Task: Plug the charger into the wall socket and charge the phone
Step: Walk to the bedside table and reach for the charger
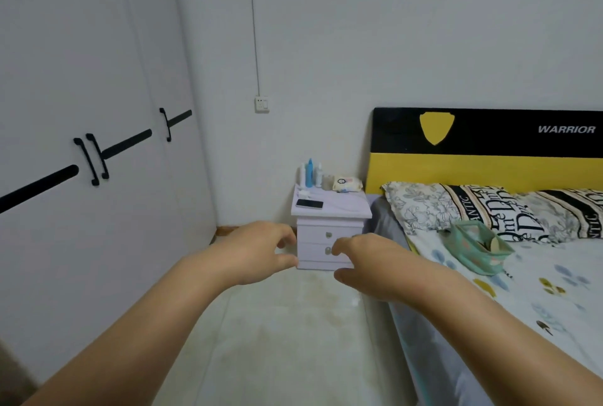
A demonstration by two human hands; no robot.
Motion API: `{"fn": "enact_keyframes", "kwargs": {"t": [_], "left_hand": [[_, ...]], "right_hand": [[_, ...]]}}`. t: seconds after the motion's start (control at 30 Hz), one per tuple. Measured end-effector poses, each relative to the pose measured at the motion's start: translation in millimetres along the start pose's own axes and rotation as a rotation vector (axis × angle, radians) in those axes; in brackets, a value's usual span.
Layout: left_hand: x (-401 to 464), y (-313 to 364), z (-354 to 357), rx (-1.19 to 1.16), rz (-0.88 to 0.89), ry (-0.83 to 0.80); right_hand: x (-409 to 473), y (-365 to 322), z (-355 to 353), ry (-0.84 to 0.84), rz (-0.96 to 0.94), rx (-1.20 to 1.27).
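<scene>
Phone (309, 203) lies dark and flat on the pale nightstand (329, 232) beside the bed (489, 275), with the wall socket (261, 104) up on the wall above and to the left. My left hand (261, 252) and right hand (365, 262) reach out in front of me, both empty with fingers loosely curled, well short of the nightstand.
</scene>
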State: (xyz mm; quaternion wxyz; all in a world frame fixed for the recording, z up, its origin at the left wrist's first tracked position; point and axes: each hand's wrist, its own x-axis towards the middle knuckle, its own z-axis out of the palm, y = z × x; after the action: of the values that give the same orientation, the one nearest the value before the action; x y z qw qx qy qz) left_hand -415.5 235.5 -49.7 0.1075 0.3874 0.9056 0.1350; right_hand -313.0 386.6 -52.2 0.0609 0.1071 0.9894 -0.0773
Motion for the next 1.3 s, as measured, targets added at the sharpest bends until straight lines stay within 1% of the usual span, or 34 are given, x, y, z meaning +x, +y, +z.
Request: {"fn": "enact_keyframes", "kwargs": {"t": [0.23,0.47,0.63,0.87,1.13,1.3], "left_hand": [[93.7,-8.4,-12.6,0.014,-0.038,0.028],[183.0,-8.8,-27.8,0.003,-0.082,0.042],[236.4,-23.4,-33.1,0.011,-0.110,0.011],[320.9,-63.3,-42.2,0.014,-0.130,-0.043],[423.3,-122.5,-63.3,0.003,-0.116,-0.059],[479.0,-146.6,-64.6,0.003,-0.106,-0.108]], "right_hand": [[88.6,44.2,-19.1,0.063,-0.059,-0.001],[174.1,91.6,-45.9,0.044,-0.086,-0.035],[228.4,108.1,-47.4,-0.020,-0.120,-0.041],[319.0,124.5,-47.2,-0.058,-0.118,-0.048],[429.6,136.0,-53.3,-0.060,-0.065,-0.020],[483.9,147.0,-54.3,-0.117,-0.060,-0.017]]}}
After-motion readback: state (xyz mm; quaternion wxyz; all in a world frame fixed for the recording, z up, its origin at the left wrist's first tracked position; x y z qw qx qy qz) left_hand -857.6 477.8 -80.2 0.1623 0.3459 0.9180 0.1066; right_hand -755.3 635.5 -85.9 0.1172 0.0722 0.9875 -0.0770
